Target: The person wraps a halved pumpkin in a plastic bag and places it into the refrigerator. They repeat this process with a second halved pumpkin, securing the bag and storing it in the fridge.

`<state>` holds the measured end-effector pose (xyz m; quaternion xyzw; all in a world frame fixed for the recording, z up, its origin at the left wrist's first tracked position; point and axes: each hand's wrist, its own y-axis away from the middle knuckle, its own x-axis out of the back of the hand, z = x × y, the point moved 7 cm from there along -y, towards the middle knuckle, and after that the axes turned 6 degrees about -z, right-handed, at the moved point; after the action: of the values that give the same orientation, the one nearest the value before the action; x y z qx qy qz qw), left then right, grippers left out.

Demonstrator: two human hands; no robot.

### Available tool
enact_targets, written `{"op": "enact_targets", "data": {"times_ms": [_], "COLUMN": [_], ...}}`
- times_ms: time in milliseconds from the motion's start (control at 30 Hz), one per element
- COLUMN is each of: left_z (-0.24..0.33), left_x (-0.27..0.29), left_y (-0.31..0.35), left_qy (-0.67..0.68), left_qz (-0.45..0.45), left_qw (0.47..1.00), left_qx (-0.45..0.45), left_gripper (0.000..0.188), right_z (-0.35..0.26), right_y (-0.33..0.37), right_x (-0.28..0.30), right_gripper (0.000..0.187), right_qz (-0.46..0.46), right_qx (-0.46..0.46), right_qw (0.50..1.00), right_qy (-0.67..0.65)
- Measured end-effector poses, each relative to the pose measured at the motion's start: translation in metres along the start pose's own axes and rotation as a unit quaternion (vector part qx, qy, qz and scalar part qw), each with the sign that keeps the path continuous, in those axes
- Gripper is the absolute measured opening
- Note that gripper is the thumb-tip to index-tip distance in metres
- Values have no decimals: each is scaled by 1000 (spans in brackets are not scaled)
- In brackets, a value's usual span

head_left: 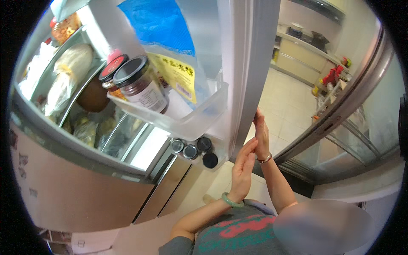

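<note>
My left hand, with a green bangle at its wrist, is held out with its fingers straight and together. Its fingertips meet or overlap my right hand, which wears a silver bracelet. My right fingers are stretched upward beside the edge of the open refrigerator door; whether they touch it I cannot tell. Neither hand shows anything in it. On the door's clear shelf stand a dark-lidded jar, a red-topped jar and a blue, clear and yellow-labelled bag.
Several dark-capped bottles stand on the lower door shelf. Inside the refrigerator are a wrapped bag, a brown bowl and bagged food. A framed glass door stands at right; beyond lies a kitchen with a counter.
</note>
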<state>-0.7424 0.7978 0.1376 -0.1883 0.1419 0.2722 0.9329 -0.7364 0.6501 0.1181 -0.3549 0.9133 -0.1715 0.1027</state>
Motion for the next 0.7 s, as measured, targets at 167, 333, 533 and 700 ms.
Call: {"op": "enact_targets", "data": {"times_ms": [167, 333, 533, 700], "left_z": [3, 17, 39, 52], "left_x": [4, -5, 16, 55], "left_y": [11, 29, 64, 100], "left_qy": [-47, -161, -276, -318], "left_qz": [42, 35, 137, 278], "left_qw": [998, 984, 944, 891], "left_qx": [-7, -68, -119, -166], "left_gripper": [38, 36, 34, 32], "right_z": [-17, -37, 14, 185], "right_y": [1, 34, 65, 134], "right_x": [-8, -16, -44, -103], "right_gripper": [68, 71, 59, 59], "right_qz": [-9, -68, -141, -257], "right_qx": [-20, -13, -121, -482], "right_qw": [1000, 997, 971, 836], "right_qy": [-20, -45, -151, -48]}}
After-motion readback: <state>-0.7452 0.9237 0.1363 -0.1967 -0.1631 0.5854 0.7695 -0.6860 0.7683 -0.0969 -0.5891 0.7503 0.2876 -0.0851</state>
